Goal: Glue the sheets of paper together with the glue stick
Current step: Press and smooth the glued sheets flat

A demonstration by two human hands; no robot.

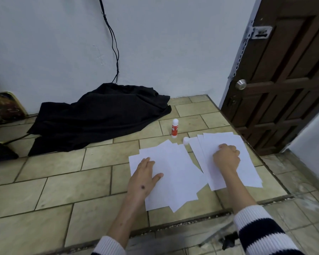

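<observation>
Left hand [145,176] lying flat, fingers straight, pinning left paper stack [173,173] on tiled floor [63,181]; right hand [226,157], fingers curled, pressing right stack [247,162], probably bonding sheets; glue stick [174,128] standing upright beyond, cap [186,140] lying beside

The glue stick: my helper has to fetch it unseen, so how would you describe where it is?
On the tiled floor, just right of the black cloth, the glue stick stands upright beyond the paper sheets. It is red with a white top, unlike the loose white cap nearby.
</observation>
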